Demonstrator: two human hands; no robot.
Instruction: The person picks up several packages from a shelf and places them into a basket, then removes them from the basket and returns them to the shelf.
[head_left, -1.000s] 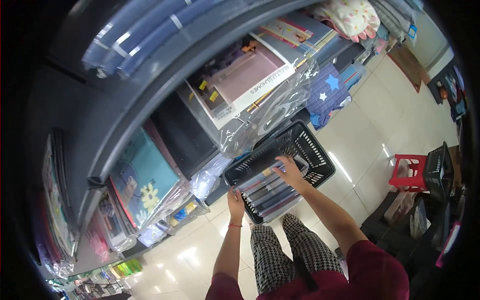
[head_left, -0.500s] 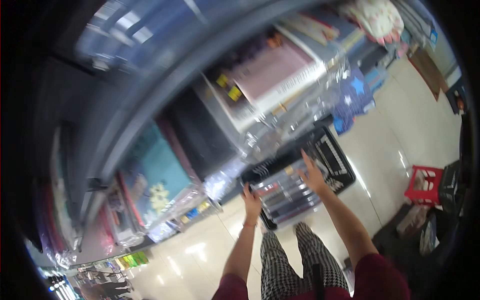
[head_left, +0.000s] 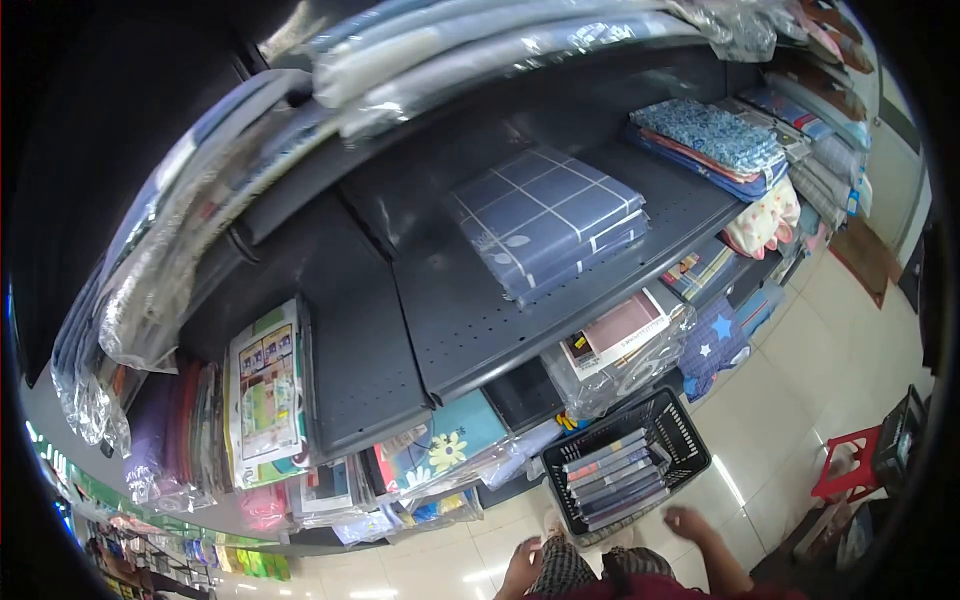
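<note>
My left hand [head_left: 523, 567] is low in the view beside my patterned trousers [head_left: 570, 568], fingers loosely apart and nothing in it. On the other side, my right hand [head_left: 688, 522] hovers just off the near right corner of a black basket [head_left: 687, 437], its fingers loosely bent and empty. The basket stands on the floor against the shelves. Inside it, several flat packs in clear wrap [head_left: 612, 480] lie in an overlapping row. Neither hand touches the basket or the packs.
A dark shelf [head_left: 470, 345] bears folded blue checked packs [head_left: 555, 215] and a blue patterned stack [head_left: 715, 135]. Lower down are wrapped packs with a flower print [head_left: 447, 452]. A red stool [head_left: 848, 462] stands at the right on the tiled floor [head_left: 790, 400].
Both hands have come away from the packs in the basket and back toward my body. The view has tilted up, showing more of the upper shelf; the basket now appears lower.
</note>
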